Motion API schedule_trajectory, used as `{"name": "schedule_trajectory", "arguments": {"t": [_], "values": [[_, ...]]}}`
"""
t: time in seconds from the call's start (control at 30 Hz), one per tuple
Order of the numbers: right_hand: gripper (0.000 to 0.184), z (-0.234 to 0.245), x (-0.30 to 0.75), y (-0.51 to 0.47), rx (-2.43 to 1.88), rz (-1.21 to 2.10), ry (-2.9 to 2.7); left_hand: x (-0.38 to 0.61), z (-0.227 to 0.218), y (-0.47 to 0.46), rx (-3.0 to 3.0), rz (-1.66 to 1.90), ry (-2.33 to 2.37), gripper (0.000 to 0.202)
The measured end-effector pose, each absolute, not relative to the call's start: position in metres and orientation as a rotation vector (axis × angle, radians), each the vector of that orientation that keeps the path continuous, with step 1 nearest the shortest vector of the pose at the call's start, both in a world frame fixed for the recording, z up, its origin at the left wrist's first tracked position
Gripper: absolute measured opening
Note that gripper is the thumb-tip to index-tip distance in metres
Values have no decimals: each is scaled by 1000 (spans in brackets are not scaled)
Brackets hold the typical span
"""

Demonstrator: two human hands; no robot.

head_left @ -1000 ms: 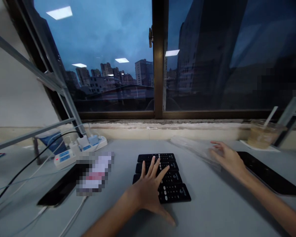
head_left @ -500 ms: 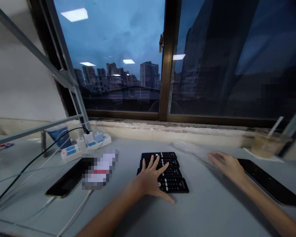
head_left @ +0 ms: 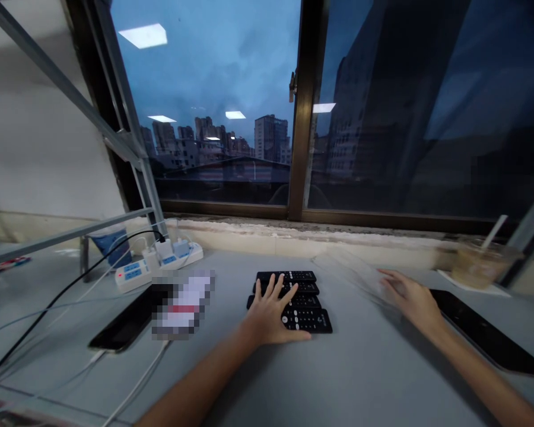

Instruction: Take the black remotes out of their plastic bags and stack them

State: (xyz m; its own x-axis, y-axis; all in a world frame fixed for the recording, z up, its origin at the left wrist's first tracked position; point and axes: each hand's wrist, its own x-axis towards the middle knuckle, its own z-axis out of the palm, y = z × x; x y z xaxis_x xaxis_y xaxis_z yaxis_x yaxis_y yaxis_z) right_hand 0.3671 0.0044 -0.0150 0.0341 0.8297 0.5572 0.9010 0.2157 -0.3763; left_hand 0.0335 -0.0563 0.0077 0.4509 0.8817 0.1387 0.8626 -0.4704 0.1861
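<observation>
Several black remote controls (head_left: pixel 314 320) lie side by side in a column on the grey table, their ends roughly lined up. My left hand (head_left: pixel 269 317) is spread over their left portions, fingers apart and thumb along the nearest remote's front edge, covering part of the buttons. To the right, my right hand (head_left: pixel 412 302) is at the near end of a clear plastic bag (head_left: pixel 347 270) that lies flat towards the windowsill. Its fingers are stretched out and apart, touching or just beside the thin plastic; exact contact is hard to see.
Left of the remotes are a dark phone (head_left: pixel 127 323), a phone with a blurred screen (head_left: pixel 187 305) and a white power strip (head_left: pixel 136 276) with cables. A black tablet-like slab (head_left: pixel 489 332) lies right, near a drink cup (head_left: pixel 476 264) with a straw. A metal frame (head_left: pixel 149 190) stands left.
My left hand and the remotes have shifted slightly, the remotes sitting closer together. The fingers of my right hand have spread from the bag, which lies flatter. The view has tilted slightly.
</observation>
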Motion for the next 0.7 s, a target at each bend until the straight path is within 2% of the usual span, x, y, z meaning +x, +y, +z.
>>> {"name": "schedule_trajectory", "arguments": {"t": [0.17, 0.37, 0.57, 0.7], "values": [[42, -21, 371, 9, -1573, -121, -1872, 45, 3, -65, 2568, 377, 1592, 85], [40, -35, 375, 18, -1580, -220, -2019, 44, 0, -54, 2576, 442, 1595, 81], [39, -6, 353, -5, -1590, -367, -1745, 35, -9, -30, 2679, 531, 1621, 79], [38, 9, 330, -19, -1401, -6, -1533, 29, -16, -17, 2665, 551, 1689, 74]]}}
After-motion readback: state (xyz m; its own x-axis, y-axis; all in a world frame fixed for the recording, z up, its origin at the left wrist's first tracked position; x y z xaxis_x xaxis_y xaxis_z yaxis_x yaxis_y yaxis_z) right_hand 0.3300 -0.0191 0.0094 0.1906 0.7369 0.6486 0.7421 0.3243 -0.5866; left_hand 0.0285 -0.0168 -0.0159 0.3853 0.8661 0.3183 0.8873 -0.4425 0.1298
